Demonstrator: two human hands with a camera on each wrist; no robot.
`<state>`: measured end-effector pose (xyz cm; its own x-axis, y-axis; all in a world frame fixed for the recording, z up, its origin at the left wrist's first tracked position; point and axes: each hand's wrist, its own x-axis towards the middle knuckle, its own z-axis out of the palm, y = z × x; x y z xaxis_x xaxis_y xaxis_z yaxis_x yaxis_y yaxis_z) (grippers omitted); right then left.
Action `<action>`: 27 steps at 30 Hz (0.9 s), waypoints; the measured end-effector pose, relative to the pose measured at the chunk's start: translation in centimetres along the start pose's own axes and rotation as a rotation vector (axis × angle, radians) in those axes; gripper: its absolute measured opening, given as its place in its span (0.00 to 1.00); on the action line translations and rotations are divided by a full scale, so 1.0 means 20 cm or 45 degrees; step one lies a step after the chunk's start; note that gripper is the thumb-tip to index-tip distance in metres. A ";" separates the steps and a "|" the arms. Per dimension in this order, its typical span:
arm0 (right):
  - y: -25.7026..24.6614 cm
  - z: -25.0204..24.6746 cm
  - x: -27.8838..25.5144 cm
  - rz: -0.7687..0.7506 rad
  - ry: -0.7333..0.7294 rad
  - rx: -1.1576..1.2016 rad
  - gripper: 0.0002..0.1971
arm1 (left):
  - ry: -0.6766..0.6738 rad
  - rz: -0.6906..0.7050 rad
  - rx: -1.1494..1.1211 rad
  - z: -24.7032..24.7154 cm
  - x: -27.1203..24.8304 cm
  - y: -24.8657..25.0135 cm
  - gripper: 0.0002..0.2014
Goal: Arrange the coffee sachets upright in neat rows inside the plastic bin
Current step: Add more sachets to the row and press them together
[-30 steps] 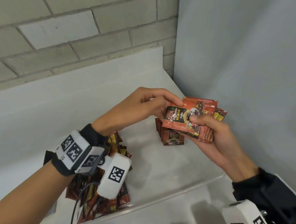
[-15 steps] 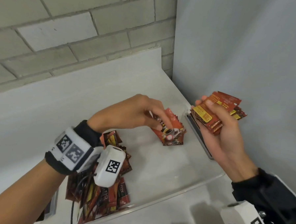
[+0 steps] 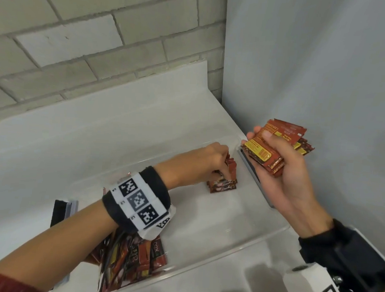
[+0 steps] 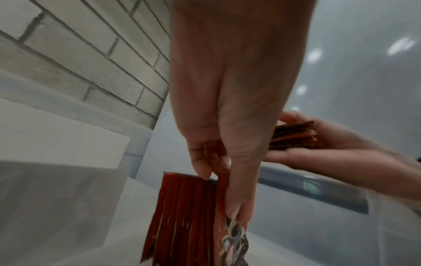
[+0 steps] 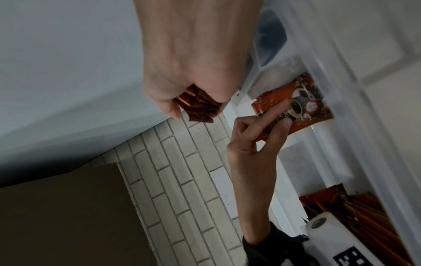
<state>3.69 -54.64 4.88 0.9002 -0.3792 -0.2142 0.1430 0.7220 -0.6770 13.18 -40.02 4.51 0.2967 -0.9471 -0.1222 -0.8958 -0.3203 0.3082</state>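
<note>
A clear plastic bin (image 3: 249, 242) lies on a white shelf. At its far right end stands a short row of red coffee sachets (image 3: 226, 181) (image 4: 187, 216), upright. My left hand (image 3: 211, 160) (image 4: 227, 180) reaches into the bin and pinches the front sachet (image 4: 234, 239) (image 5: 305, 106) of that row between thumb and fingers. My right hand (image 3: 275, 163) (image 5: 189, 90) hovers over the bin's right rim and grips a stack of sachets (image 3: 274, 145) (image 5: 198, 106), yellow label side up. A loose heap of sachets (image 3: 141, 261) fills the bin's near left end, partly hidden under my left wrist.
A grey panel (image 3: 313, 74) stands close on the right and a brick wall (image 3: 81, 39) behind the shelf. The bin's dark side handle (image 3: 250, 169) runs below my right hand. A black and grey object (image 3: 61, 210) sits left of the bin.
My left hand took one sachet from the stack, carried it down into the bin and set it against the front of the upright row. My right hand drew back to the right with the stack.
</note>
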 end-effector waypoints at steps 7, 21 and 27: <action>0.00 0.00 0.00 0.015 -0.004 0.023 0.07 | 0.246 0.148 0.115 0.11 0.01 -0.02 0.14; 0.00 0.02 -0.01 0.055 -0.064 0.049 0.10 | 0.276 0.116 0.328 0.16 0.00 -0.01 0.11; -0.01 0.02 -0.02 0.061 -0.063 0.031 0.09 | 0.268 0.152 0.283 0.15 -0.01 -0.01 0.18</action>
<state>3.42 -54.30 5.40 0.9253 -0.3153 -0.2109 0.1084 0.7526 -0.6495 12.40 -39.75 1.62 0.2266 -0.9681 0.1070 -0.9717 -0.2172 0.0926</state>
